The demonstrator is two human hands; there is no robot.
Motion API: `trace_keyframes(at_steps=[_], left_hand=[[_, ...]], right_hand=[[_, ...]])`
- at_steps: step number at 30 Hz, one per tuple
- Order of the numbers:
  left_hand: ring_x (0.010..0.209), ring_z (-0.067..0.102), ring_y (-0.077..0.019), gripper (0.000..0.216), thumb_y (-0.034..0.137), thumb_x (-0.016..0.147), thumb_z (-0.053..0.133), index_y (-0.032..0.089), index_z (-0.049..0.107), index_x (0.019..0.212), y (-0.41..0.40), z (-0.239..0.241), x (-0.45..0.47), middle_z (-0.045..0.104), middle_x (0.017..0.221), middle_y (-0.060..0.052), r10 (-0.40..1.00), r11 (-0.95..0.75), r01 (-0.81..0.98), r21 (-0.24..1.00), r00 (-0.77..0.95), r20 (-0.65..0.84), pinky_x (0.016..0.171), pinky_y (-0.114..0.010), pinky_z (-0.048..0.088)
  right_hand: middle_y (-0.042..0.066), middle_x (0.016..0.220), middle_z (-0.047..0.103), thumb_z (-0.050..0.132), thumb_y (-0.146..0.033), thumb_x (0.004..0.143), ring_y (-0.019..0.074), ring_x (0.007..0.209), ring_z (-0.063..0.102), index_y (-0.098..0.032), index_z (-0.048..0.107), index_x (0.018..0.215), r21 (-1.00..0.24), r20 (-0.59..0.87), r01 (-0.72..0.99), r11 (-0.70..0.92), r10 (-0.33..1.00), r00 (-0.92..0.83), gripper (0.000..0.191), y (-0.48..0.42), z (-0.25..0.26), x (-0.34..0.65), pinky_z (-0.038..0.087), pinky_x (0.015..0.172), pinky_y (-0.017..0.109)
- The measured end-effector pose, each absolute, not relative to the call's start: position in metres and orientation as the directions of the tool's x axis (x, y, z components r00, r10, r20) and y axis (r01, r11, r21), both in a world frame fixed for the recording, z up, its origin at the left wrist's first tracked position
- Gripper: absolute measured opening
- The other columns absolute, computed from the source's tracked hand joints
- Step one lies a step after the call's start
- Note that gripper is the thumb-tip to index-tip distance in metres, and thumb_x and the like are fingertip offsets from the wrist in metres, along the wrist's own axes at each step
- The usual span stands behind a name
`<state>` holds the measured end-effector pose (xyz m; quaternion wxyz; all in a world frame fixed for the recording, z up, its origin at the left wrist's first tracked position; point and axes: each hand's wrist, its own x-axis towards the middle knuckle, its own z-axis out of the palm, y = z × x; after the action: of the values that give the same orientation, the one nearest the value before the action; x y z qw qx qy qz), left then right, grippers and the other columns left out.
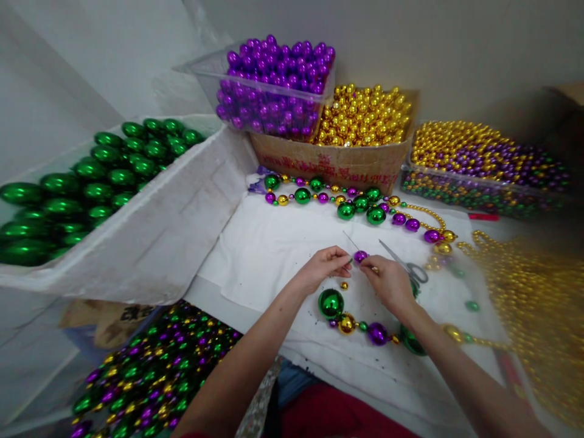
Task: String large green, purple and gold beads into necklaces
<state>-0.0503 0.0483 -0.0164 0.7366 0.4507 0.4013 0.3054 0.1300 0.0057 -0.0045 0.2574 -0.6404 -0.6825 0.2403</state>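
Note:
My left hand [325, 267] is closed in a pinch, with a small green bead showing at its fingertips. Close beside it, my right hand [389, 281] pinches a bead string by a purple bead [360, 257]. A thin needle [350, 241] sticks up from that bead toward the upper left. On the white cloth below my hands lie a loose gold bead [344, 285] and a strand with a large green ball [331, 303], a gold ball [347, 323] and a purple ball [378, 333]. Scissors [416, 272] rest just past my right hand, partly hidden by it.
A finished-looking bead garland [302, 195] lies across the cloth [269, 255]. Behind it stand a clear bin of purple beads [274, 85], a cardboard box [319, 159] of gold beads and a mixed-bead tub [483, 176]. A white foam box [150, 243] holds green balls; gold bead chains [538, 304] heap right.

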Motion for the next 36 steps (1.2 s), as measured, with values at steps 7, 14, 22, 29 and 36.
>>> trace_keyframes(at_steps=[7, 14, 22, 29, 36], left_hand=[[0.067, 0.064, -0.0118, 0.038, 0.046, 0.072, 0.069, 0.013, 0.056, 0.086, 0.050, -0.018, -0.052, 0.063, 0.081, -0.004, 0.790, 0.420, -0.086, 0.904, 0.525, -0.317, 0.071, -0.028, 0.050], [0.066, 0.062, -0.0107, 0.039, 0.046, 0.071, 0.070, 0.014, 0.056, 0.086, 0.053, -0.019, -0.050, 0.063, 0.083, -0.004, 0.788, 0.419, -0.064, 0.906, 0.522, -0.328, 0.068, -0.026, 0.050], [0.089, 0.066, -0.0177, 0.033, 0.037, 0.076, 0.069, 0.014, 0.055, 0.096, 0.052, -0.021, -0.054, 0.067, 0.100, -0.010, 0.791, 0.456, -0.227, 0.861, 0.547, -0.275, 0.088, -0.036, 0.047], [0.109, 0.059, -0.0218, 0.018, 0.029, 0.083, 0.061, 0.016, 0.054, 0.093, 0.051, -0.015, -0.055, 0.063, 0.114, -0.013, 0.821, 0.480, -0.457, 0.749, 0.536, -0.199, 0.101, -0.042, 0.039], [0.055, 0.050, -0.0073, 0.017, 0.032, 0.085, 0.054, 0.016, 0.058, 0.085, 0.061, -0.014, -0.054, 0.050, 0.064, 0.003, 0.813, 0.549, -0.516, 0.658, 0.513, -0.275, 0.092, -0.039, 0.048]], right_hand=[[0.001, 0.066, 0.065, 0.056, -0.033, 0.076, 0.0153, 0.059, 0.056, -0.018, 0.066, 0.073, -0.845, -0.045, 0.532, -0.046, 0.999, 0.015, 0.018, 0.015, -0.007, 0.143, 0.039, 0.055, 0.025], [0.003, 0.064, 0.065, 0.058, -0.038, 0.072, 0.0092, 0.042, 0.042, -0.016, 0.059, 0.072, -0.941, -0.159, 0.291, -0.174, 0.985, 0.073, 0.022, 0.022, -0.009, 0.149, 0.029, 0.039, 0.020], [-0.007, 0.046, 0.042, 0.064, -0.038, 0.064, 0.0063, 0.039, 0.031, -0.017, 0.055, 0.065, -0.974, -0.179, 0.098, -0.204, 0.960, 0.215, 0.023, 0.020, -0.001, 0.153, 0.020, 0.037, 0.019], [-0.010, 0.041, 0.032, 0.067, -0.037, 0.061, 0.0052, 0.035, 0.025, -0.018, 0.052, 0.066, -0.974, -0.224, -0.054, -0.218, 0.927, 0.302, 0.024, 0.016, 0.001, 0.164, 0.013, 0.035, 0.019], [-0.010, 0.040, 0.032, 0.068, -0.037, 0.059, 0.0050, 0.034, 0.024, -0.018, 0.052, 0.066, -0.970, -0.242, -0.103, -0.221, 0.922, 0.304, 0.025, 0.015, -0.002, 0.165, 0.014, 0.033, 0.019]])
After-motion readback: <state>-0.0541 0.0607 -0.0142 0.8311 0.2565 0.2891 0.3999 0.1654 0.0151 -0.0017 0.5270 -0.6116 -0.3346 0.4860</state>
